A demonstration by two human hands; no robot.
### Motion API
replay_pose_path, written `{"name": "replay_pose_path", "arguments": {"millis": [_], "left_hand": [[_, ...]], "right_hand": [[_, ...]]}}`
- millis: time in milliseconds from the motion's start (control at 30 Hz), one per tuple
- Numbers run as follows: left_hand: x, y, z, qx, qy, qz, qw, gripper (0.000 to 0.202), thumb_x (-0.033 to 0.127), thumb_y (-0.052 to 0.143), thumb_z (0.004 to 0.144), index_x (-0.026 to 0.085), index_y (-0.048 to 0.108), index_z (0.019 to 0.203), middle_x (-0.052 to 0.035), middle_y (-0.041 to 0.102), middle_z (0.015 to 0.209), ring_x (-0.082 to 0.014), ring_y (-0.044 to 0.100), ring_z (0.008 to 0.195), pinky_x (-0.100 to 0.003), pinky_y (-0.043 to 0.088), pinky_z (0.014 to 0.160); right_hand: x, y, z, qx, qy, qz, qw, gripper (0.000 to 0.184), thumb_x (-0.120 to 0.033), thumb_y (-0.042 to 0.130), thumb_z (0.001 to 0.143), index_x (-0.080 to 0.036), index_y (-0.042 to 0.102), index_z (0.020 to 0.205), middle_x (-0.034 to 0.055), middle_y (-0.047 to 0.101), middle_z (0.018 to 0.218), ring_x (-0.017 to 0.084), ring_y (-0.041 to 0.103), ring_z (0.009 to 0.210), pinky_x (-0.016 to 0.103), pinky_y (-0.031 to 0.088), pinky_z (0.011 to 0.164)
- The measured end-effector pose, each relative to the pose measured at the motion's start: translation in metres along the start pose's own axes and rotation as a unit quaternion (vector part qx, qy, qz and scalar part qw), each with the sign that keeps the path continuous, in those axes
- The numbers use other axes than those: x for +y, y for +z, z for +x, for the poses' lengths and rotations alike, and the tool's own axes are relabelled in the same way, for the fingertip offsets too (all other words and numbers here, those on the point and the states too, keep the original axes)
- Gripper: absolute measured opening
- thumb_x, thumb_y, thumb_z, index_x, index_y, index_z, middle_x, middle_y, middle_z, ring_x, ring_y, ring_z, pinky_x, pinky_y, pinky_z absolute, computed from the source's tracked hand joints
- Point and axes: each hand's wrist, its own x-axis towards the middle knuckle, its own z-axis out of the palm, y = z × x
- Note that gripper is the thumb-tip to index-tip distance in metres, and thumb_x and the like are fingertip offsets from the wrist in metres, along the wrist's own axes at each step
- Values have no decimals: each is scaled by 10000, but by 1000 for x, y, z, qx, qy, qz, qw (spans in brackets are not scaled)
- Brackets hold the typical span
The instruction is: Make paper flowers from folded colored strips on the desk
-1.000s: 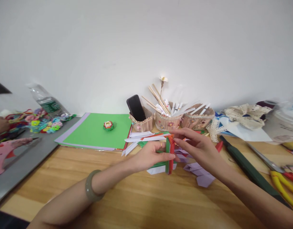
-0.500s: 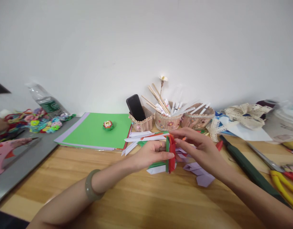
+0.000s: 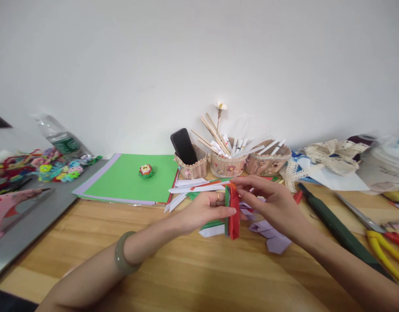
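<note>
My left hand (image 3: 207, 212) grips a small upright stack of folded paper (image 3: 234, 212), red on the right face and green on the left, thumb across its front. At the stack's top edge, the bent fingers of my right hand (image 3: 267, 197) pinch the red paper. Beneath and behind the hands lie white paper strips (image 3: 183, 189) and green folded pieces. Just below my right hand is a purple folded paper piece (image 3: 275, 238). Part of the stack is hidden behind my left fingers.
Green and purple sheets (image 3: 128, 182) lie at the left, with a small paper flower (image 3: 146, 170) on top. Behind stand decorated baskets (image 3: 228, 167) and a phone (image 3: 183, 146). To the right are a dark green tool (image 3: 335, 225) and scissors (image 3: 377, 242). A pink glue gun (image 3: 6, 210) lies far left.
The red part of the stack has turned slightly and shows more of its front, its lower end sitting a little lower. Both hands keep nearly the same place.
</note>
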Motion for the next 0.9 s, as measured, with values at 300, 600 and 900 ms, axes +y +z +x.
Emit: {"name": "replay_pose_path", "arguments": {"millis": [300, 600, 900], "left_hand": [[-3, -2, 2, 3, 2, 3, 1000, 315, 414, 710, 625, 141, 648, 770, -51, 652, 711, -158, 607, 714, -297, 463, 726], [-9, -6, 2, -41, -1, -35, 999, 265, 356, 641, 727, 136, 615, 873, -78, 672, 824, -154, 626, 725, -297, 468, 724], [-8, -6, 0, -102, -72, 22, 992, 368, 463, 609, 722, 103, 620, 795, -107, 661, 784, -136, 578, 682, -252, 438, 649]], "right_hand": [[2, 0, -1, -18, -10, -25, 999, 258, -331, 579, 779, -206, 625, 999, 31, 676, 858, 156, 583, 690, 275, 457, 570], [8, -1, 3, -56, -3, 23, 998, 201, -346, 552, 807, -201, 622, 927, 25, 650, 858, 151, 576, 713, 268, 451, 606], [11, -8, 3, -162, -25, -15, 986, 235, -263, 547, 808, -212, 625, 1024, 31, 660, 939, 162, 588, 815, 282, 453, 706]]}}
